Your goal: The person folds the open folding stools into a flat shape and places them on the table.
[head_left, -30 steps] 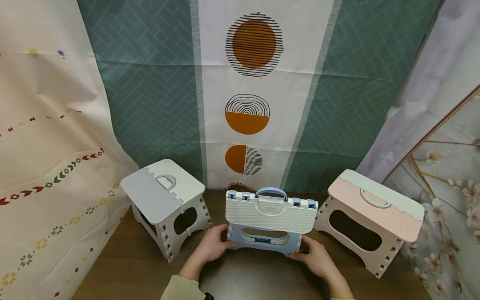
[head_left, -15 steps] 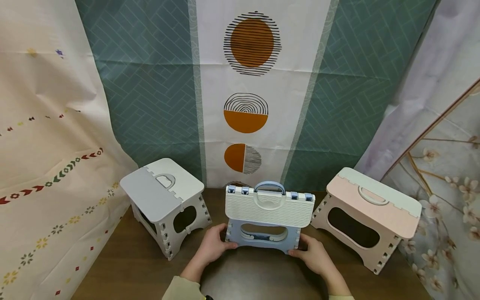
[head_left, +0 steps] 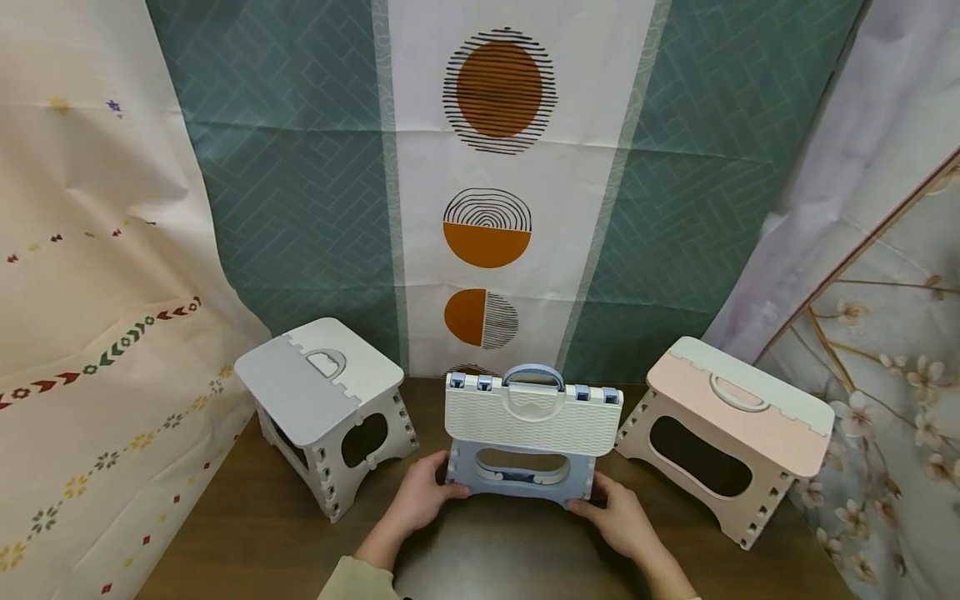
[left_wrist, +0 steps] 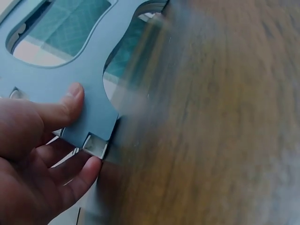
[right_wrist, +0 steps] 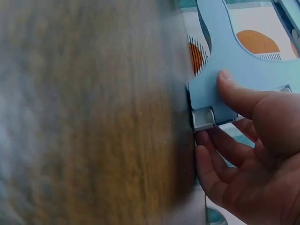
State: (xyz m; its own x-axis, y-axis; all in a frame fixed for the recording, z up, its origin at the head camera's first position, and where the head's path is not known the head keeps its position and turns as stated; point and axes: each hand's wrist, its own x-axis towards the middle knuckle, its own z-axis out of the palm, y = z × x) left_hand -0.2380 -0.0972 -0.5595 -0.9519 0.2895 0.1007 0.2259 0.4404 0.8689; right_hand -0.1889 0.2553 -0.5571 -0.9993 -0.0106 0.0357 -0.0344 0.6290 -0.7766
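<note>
In the head view a folding step stool stands partly folded, its white textured top panel (head_left: 480,429) hanging down over the blue leg panel (head_left: 463,467). Its blue carry handle (head_left: 533,367) sticks up at the top. My left hand (head_left: 420,496) grips the lower left corner, the thumb on the front of the blue panel (left_wrist: 47,84) and the fingers behind it in the left wrist view. At the lower right corner my right hand (head_left: 618,512) holds on the same way, thumb (right_wrist: 229,86) in front, fingers curled behind the hinge edge.
A grey and white folding stool (head_left: 300,387) stands unfolded to the left. On the right is a pink and mint one (head_left: 712,392), also unfolded, close beside the blue stool. Below lies a brown wooden tabletop (head_left: 495,558). Patterned curtains (head_left: 300,167) hang behind.
The blue stool has shifted slightly back toward the curtain, with both hands keeping their grip on its lower corners. The whole head view has drifted a little.
</note>
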